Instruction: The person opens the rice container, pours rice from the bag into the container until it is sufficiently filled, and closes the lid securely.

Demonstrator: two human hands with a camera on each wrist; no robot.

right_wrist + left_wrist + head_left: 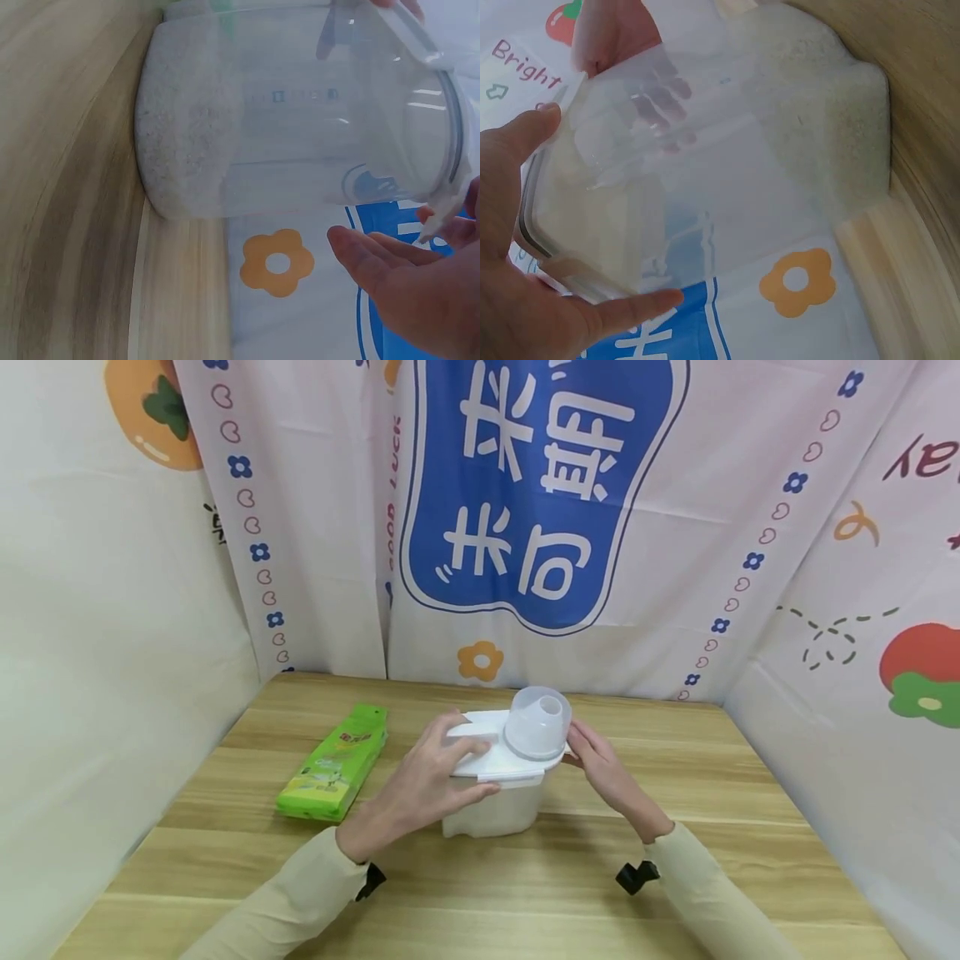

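Observation:
A clear plastic storage container [491, 814] stands upright on the table, with a white lid [510, 767] and a translucent measuring cup [534, 727] on top. White grains like rice [184, 124] fill its lower part in the right wrist view. My left hand [427, 768] grips the lid from the left, fingers over the top and thumb at the near edge. At the lid's right end, my right hand [606, 770] holds a white flap [444, 214] of the lid between its fingers. The head view partly hides those right fingertips.
Left of the container lies a bright green packet [333, 764] on the wooden table [480, 902]. Printed cloth [322, 568] hangs behind the table and along both sides. Each wrist wears a small black mount [636, 877].

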